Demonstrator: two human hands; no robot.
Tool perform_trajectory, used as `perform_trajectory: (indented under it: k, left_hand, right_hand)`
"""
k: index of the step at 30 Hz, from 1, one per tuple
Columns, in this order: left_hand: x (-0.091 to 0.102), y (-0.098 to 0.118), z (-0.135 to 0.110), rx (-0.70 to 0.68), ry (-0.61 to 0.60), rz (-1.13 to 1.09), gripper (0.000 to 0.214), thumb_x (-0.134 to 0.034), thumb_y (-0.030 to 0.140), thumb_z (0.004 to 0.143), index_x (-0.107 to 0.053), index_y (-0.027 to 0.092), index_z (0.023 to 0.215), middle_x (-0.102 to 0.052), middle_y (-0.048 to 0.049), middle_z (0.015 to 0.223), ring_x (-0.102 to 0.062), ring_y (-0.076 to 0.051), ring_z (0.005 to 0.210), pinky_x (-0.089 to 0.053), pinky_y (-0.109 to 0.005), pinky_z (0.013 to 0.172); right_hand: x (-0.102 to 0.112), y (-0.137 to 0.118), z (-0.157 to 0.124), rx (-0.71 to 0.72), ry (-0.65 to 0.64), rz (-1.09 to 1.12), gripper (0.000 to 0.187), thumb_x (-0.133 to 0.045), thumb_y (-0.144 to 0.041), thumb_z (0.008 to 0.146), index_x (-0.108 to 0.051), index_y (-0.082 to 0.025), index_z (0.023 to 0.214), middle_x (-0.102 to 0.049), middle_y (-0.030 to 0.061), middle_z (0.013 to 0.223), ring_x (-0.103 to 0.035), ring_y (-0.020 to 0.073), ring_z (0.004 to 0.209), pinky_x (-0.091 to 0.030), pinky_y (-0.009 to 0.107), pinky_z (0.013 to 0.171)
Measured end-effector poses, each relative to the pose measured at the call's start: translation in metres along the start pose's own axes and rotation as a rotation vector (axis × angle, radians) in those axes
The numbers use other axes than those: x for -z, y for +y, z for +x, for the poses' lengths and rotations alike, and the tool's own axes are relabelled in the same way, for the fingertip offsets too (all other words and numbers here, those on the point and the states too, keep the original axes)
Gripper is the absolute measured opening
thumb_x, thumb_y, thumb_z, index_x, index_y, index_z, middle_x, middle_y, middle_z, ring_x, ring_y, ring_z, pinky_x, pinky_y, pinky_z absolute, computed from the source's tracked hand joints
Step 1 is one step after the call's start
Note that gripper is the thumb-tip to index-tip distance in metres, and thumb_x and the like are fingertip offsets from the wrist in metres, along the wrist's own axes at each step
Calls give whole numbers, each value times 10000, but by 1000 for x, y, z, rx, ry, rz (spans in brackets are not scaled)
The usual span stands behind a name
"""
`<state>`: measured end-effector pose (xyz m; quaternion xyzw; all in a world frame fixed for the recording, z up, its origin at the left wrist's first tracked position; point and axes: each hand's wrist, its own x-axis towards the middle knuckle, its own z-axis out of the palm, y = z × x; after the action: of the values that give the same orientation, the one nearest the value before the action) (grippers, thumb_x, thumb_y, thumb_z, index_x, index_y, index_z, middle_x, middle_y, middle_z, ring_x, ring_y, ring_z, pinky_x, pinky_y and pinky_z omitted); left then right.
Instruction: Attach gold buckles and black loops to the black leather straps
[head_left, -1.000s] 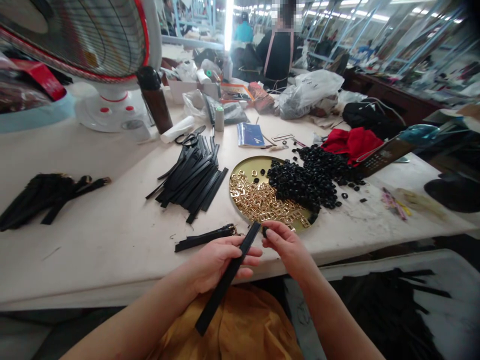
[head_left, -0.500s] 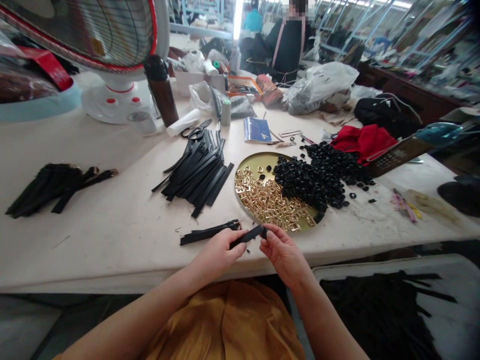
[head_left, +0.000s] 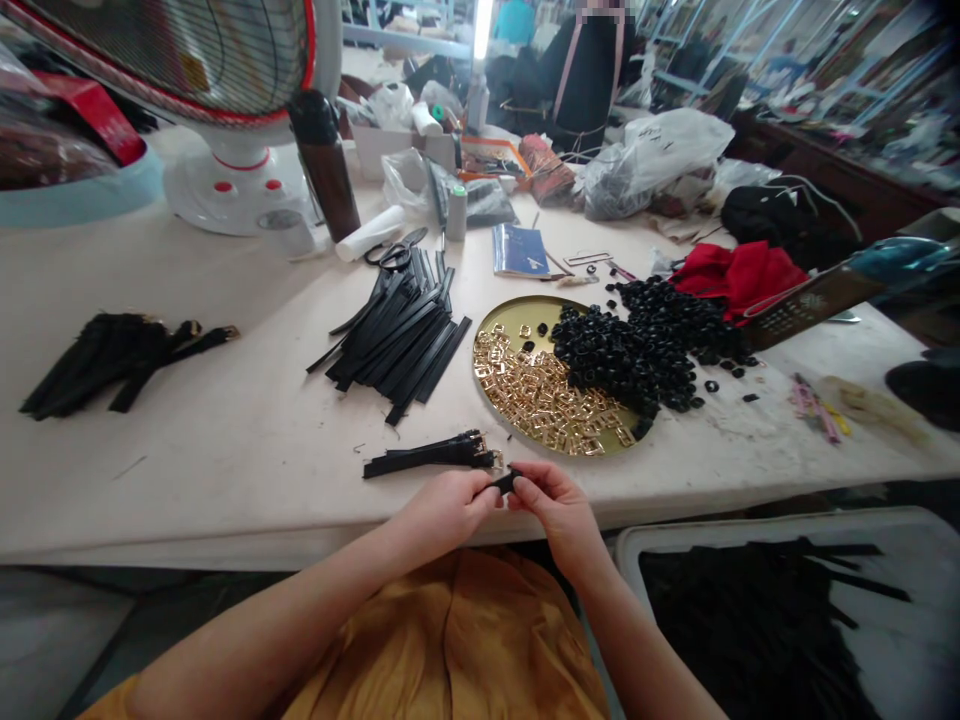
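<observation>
A short black strap (head_left: 504,483) is pinched between both hands just over the table's front edge. My left hand (head_left: 454,502) grips its left part with closed fingers. At its right end, the thumb and fingers of my right hand (head_left: 553,502) are closed on it; they cover much of the strap. Just beyond my left hand lies a small bundle of black straps (head_left: 424,456) with gold buckles at the right end. A round gold tray (head_left: 487,400) behind my right hand bears gold buckles (head_left: 551,395) and part of a heap of small black loops (head_left: 630,355).
Loose black straps (head_left: 409,330) with scissors (head_left: 396,252) lie mid-table. At left are another strap bundle (head_left: 112,360) and a fan (head_left: 225,190). A red cloth (head_left: 739,275) lies right. Below the table edge stands a white bin (head_left: 930,620) of black straps. A person (head_left: 585,75) is beyond.
My hands have come closer together and slightly lower, and less of the strap shows between them. The buckle ends of the nearby bundle show more fully. The view has shifted a little.
</observation>
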<state>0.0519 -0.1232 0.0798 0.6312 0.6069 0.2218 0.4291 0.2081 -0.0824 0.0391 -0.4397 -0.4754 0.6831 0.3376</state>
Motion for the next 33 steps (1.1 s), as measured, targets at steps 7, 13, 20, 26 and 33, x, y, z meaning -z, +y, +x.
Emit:
perform_trajectory:
  k: [7, 13, 20, 26, 33]
  left_hand:
    - [1, 0, -3, -42, -58, 29, 299, -358, 274, 840, -616, 160, 741, -600, -5, 652, -515, -142, 616, -321, -216, 549]
    - [4, -7, -7, 10, -77, -12, 319, -363, 336, 841, -574, 160, 679, -530, 12, 579, -470, -128, 538, -313, -208, 503]
    - [5, -9, -16, 28, -49, -69, 375, -359, 304, 848, -488, 186, 1180, -628, -69, 1046, -579, -197, 910, -417, -274, 786]
    - [0, -4, -15, 41, -27, -88, 524, -310, 381, 872, -269, 175, 1352, -513, -97, 1256, -491, -219, 1115, -358, -323, 921]
    - [3, -3, -4, 56, 32, -147, 504, -314, 404, 865, -383, 118, 1275, -648, -58, 762, -584, -183, 662, -430, -274, 637]
  right_hand:
    - [3, -4, -3, 51, -139, -145, 213, -671, -323, 669, -652, -208, 849, -617, -2, 703, -576, 140, 632, -467, 292, 632]
    - [5, -8, -3, -81, -175, -65, 205, -669, -343, 662, -613, -170, 756, -582, -30, 578, -520, 106, 550, -416, 250, 587]
    - [1, -7, -5, -104, -117, 38, 201, -698, -305, 632, -581, -168, 722, -545, -48, 578, -463, 86, 543, -359, 215, 550]
    - [-20, -1, -6, -115, -210, 162, 214, -709, -316, 623, -572, -168, 695, -549, -34, 614, -442, 90, 548, -353, 214, 516]
    - [-23, -15, 5, -61, -218, 100, 244, -695, -372, 623, -594, -163, 699, -533, -29, 611, -421, 89, 534, -354, 214, 495]
